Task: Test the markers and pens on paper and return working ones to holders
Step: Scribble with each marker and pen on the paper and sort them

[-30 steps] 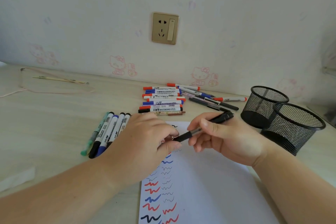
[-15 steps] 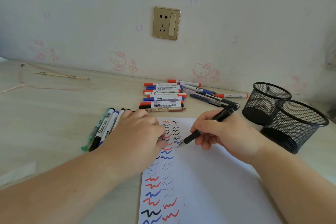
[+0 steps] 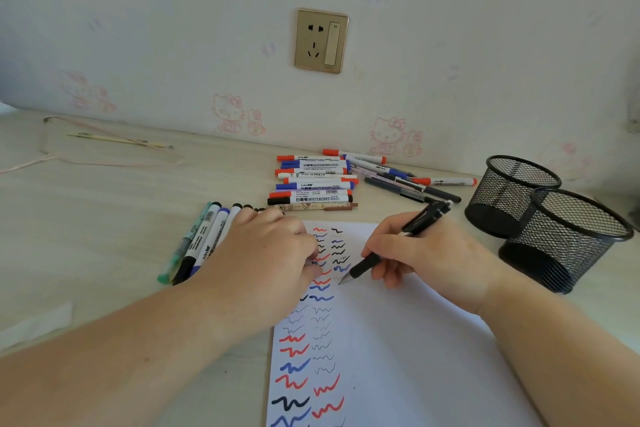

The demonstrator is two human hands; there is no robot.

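- On the white paper (image 3: pixel 398 357) we find the right hand (image 3: pixel 433 253) gripping a black pen (image 3: pixel 391 246), its tip touching the sheet beside two columns of squiggles.
- Our left hand (image 3: pixel 263 253) rests on the paper's left edge, fingers curled under; what they hold, we cannot tell.
- Markers (image 3: pixel 311 184) lie grouped behind the paper; more markers (image 3: pixel 201 239) lie left of it.
- Two mesh holders (image 3: pixel 568 236) stand touching at right.

You get soft, even daylight here: the wall (image 3: pixel 173 28) reads bright, shadows under the mesh holders (image 3: pixel 554 236) stay faint, no glare on the paper (image 3: pixel 415 357). Wide-angle bending curves the desk edge (image 3: pixel 138 128), and your forearms look slightly soft
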